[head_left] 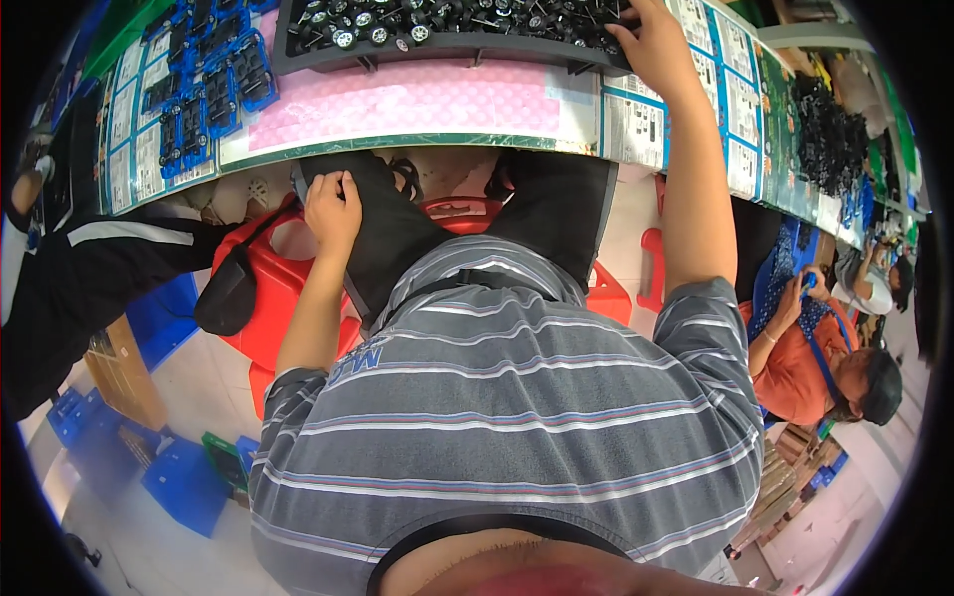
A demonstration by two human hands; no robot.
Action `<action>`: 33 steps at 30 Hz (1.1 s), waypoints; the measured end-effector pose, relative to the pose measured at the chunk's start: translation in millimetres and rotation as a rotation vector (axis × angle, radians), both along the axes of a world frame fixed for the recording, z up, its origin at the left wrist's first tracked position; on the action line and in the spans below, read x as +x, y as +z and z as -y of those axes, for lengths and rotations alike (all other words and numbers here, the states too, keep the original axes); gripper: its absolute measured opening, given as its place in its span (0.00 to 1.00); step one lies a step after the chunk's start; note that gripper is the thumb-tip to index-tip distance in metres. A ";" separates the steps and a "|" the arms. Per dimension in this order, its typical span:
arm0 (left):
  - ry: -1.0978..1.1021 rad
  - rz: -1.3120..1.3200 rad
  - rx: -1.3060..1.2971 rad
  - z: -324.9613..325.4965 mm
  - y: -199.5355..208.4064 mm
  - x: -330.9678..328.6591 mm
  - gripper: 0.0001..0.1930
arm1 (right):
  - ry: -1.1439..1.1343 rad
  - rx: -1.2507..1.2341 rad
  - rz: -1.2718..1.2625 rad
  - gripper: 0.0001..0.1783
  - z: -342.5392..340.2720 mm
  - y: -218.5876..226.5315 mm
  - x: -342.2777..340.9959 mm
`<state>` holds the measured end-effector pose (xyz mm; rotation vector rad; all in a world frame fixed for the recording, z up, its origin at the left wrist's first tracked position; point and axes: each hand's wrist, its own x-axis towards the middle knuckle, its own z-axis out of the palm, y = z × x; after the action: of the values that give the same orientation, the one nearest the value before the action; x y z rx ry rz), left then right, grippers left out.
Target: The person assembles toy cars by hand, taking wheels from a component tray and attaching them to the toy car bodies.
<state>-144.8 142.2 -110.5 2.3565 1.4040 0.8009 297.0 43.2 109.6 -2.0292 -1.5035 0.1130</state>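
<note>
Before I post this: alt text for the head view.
Right hand at the right end of a black tray of small wheels; left hand, apparently empty, on the left thigh. Pink bubble wrap shows in front of the tray, blue-and-black parts to the left. Farther right, a person in orange holds a small blue item.

Bright, fairly even light falls on the striped shirt [517, 427]. Beyond it, the silver-hubbed wheels [344, 40] glint, pale sheen lies on the pink bubble wrap [397, 107], and the workbench edge [397, 144] bows. Left of the shirt, blue bins [186, 487] look hazy and soft; all around it, fisheye distortion ends in black corners.
</note>
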 end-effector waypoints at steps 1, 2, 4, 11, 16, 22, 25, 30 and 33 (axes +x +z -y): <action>0.007 -0.002 0.004 -0.2 0.3 1.3 0.08 | 0.011 0.014 0.153 0.27 -5.5 -3.2 4.0; 0.003 -0.004 0.009 0.2 0.6 2.0 0.08 | 0.025 0.030 0.306 0.29 -10.0 -4.6 6.6; 0.027 -0.014 0.016 1.5 0.4 -0.2 0.08 | 0.012 -0.064 0.261 0.30 -14.7 0.6 6.2; 0.057 0.045 0.031 6.6 0.1 -18.1 0.09 | 0.082 -0.014 0.196 0.31 -21.5 -35.1 42.9; 0.075 0.001 -0.004 7.4 1.2 -21.0 0.08 | 0.004 0.016 0.075 0.28 -16.1 -21.5 33.5; 0.070 -0.004 -0.011 6.6 2.5 -14.9 0.08 | -0.333 0.070 -0.163 0.30 31.8 5.6 3.0; 0.048 -0.003 -0.010 4.9 2.5 -11.4 0.08 | -0.399 0.242 -0.234 0.31 77.0 -28.5 30.3; 0.013 -0.001 0.012 1.3 -0.7 -6.2 0.07 | -0.534 0.118 -0.046 0.31 141.8 -90.0 64.4; 0.007 -0.042 -0.010 -0.1 -3.9 -10.7 0.07 | -0.570 -0.006 0.076 0.30 141.6 -107.8 46.7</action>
<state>-155.5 142.2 -114.5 2.3750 1.4303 0.7491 343.6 -98.4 1.8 -2.4037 -0.9123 -0.1899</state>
